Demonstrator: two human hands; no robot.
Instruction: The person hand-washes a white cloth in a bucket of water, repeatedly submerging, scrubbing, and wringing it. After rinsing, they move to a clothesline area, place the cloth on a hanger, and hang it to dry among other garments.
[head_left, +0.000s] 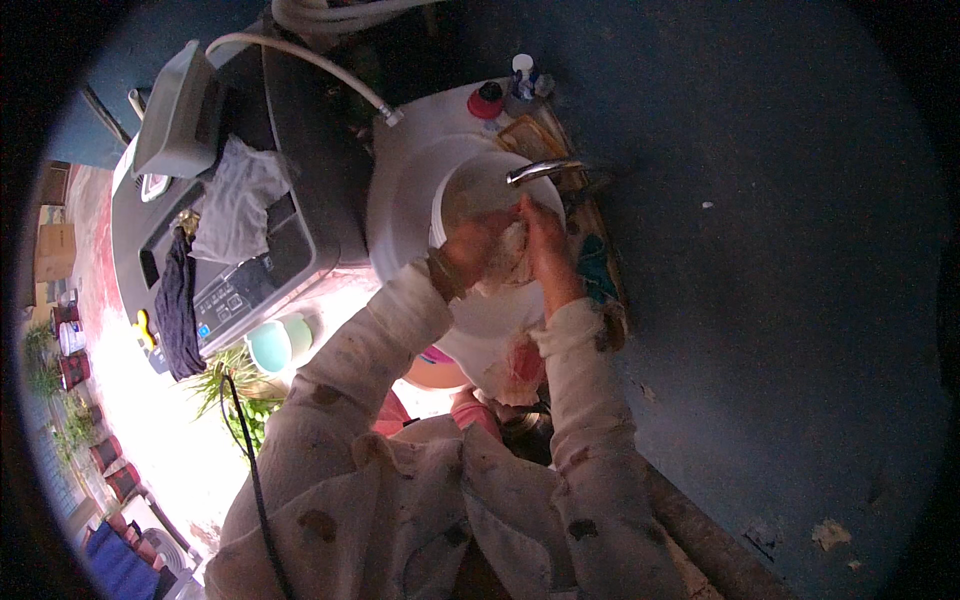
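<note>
Both of my hands are close together over a white bucket (474, 180) standing in a white washbasin (397, 214). My left hand (474, 253) and my right hand (551, 255) grip a pale, bunched cloth (511, 259) between them. Parts of the fingers are dim and blurred. Just beyond my hands, a curved metal faucet (538, 171) reaches over the bucket; whether water runs from it I cannot tell. Over the near edge of the basin hangs a pale cloth with a red patch (525, 364), beside my right forearm.
To the left stands a washing machine (322, 217) bearing a grey plastic tub (180, 112), a white cloth (241, 199) and a dark cloth (178, 311). Bottles (523, 79) stand at the basin's back corner. A wall (750, 262) bounds the right. A light green bucket (271, 347) sits below left.
</note>
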